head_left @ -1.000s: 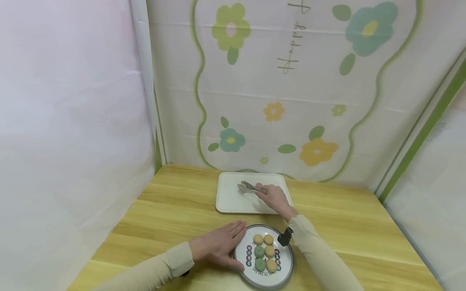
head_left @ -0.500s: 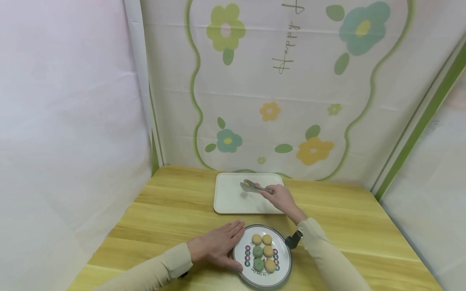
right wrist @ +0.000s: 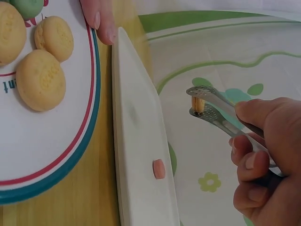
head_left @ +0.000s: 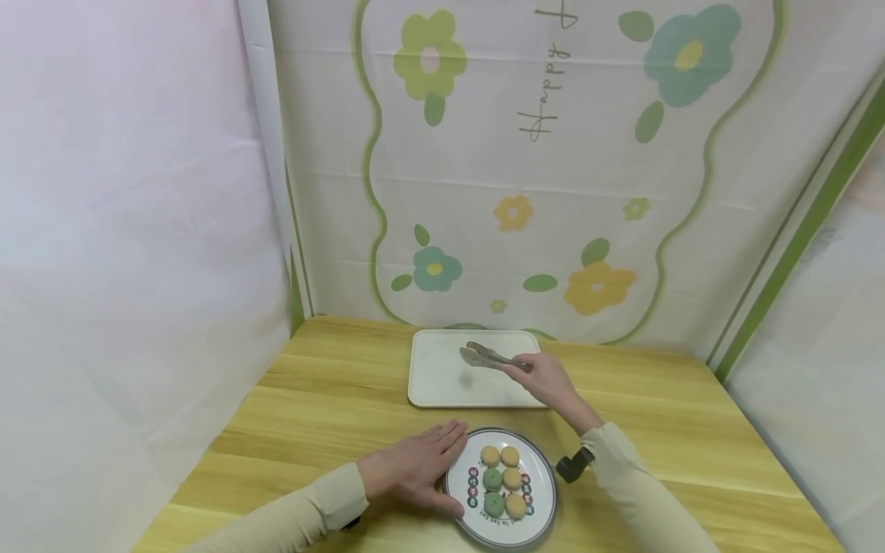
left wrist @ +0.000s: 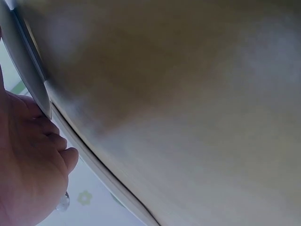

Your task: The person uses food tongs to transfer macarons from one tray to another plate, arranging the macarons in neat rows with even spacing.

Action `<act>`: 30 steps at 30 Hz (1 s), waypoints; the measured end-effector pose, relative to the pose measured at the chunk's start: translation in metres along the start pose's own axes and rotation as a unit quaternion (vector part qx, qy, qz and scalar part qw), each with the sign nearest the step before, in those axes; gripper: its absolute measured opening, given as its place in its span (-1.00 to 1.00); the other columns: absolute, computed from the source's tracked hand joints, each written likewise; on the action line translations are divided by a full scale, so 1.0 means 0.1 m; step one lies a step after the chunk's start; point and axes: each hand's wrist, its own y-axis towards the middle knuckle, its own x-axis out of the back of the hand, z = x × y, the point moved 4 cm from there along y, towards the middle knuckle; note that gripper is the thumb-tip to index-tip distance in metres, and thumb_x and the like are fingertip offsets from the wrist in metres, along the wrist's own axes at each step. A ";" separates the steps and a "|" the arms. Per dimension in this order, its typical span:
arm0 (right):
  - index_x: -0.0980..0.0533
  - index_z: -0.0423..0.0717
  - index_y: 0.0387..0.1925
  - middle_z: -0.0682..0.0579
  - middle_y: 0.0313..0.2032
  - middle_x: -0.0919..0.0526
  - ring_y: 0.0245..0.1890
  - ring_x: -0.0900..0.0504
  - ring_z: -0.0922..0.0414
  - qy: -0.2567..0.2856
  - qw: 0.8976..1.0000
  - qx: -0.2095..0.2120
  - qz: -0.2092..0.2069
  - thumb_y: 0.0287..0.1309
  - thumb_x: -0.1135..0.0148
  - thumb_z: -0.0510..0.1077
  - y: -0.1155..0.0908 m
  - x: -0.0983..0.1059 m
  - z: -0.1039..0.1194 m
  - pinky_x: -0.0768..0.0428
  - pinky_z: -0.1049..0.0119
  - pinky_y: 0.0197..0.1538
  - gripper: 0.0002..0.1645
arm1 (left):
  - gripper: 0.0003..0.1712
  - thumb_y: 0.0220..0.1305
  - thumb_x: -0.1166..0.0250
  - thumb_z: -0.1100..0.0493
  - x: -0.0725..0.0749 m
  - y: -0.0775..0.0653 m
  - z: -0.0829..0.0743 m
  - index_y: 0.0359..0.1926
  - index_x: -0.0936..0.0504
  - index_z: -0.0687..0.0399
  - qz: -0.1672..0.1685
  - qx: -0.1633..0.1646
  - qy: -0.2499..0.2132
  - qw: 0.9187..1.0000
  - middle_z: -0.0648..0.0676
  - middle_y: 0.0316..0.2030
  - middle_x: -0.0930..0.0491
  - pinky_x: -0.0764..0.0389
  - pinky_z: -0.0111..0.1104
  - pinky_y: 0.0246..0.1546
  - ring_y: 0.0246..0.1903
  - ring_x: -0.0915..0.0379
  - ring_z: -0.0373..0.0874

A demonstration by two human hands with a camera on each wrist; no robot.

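My right hand (head_left: 549, 378) grips a pair of metal serving tongs (head_left: 494, 359) over the white tray (head_left: 435, 388). Between the perforated tips of the tongs, a small tan macaron (right wrist: 198, 104) is pinched edge-on in the right wrist view. A small pink piece (right wrist: 159, 169) lies on the tray there. My left hand (head_left: 415, 467) lies flat with fingers straight, its thumb and fingertips at the left rim of a round plate (head_left: 542, 511). Yellow macarons (head_left: 515, 504) and green macarons (head_left: 494, 504) sit on this plate in two rows.
The wood-grain table (head_left: 304, 415) carries both plate and tray, the tray standing behind the plate near the back edge. A flowered cloth (head_left: 484, 169) hangs just beyond it, and pale fabric walls (head_left: 138, 230) rise on both sides.
My right hand and the tongs have drawn to the right, and a shadow shows on the tray below the tips. My left hand keeps its place at the plate.
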 end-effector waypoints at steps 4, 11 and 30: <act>-0.70 -0.01 -0.36 0.12 -0.63 -0.57 -0.64 -0.37 0.23 -0.005 1.000 0.008 0.011 0.25 -0.28 0.12 -0.07 0.06 0.02 -0.37 0.40 -0.56 -0.69 | 0.34 0.09 0.26 -0.73 -0.01 0.00 0.00 0.54 0.08 0.20 0.000 0.002 -0.001 1.000 0.22 0.56 0.16 0.02 -0.21 0.56 0.56 0.23 0.01; -0.62 0.06 -0.50 0.22 -0.75 -0.33 -0.73 -0.24 0.29 -0.001 0.999 0.020 0.034 0.24 -0.28 0.12 -0.24 0.19 0.05 -0.24 0.45 -0.68 -0.70 | 0.34 0.09 0.24 -0.73 -0.01 -0.01 0.00 0.54 0.09 0.20 0.004 0.001 0.000 1.000 0.22 0.56 0.15 0.01 -0.21 0.56 0.56 0.23 0.01; -0.62 0.14 -0.43 0.32 -0.73 -0.37 -0.74 -0.22 0.41 0.004 0.993 0.077 0.093 0.27 -0.27 0.07 -0.65 0.45 0.22 -0.25 0.53 -0.67 -0.81 | 0.34 0.09 0.24 -0.73 0.01 -0.01 -0.02 0.54 0.06 0.21 0.002 -0.001 0.008 1.000 0.23 0.56 0.13 0.00 -0.21 0.56 0.56 0.20 0.02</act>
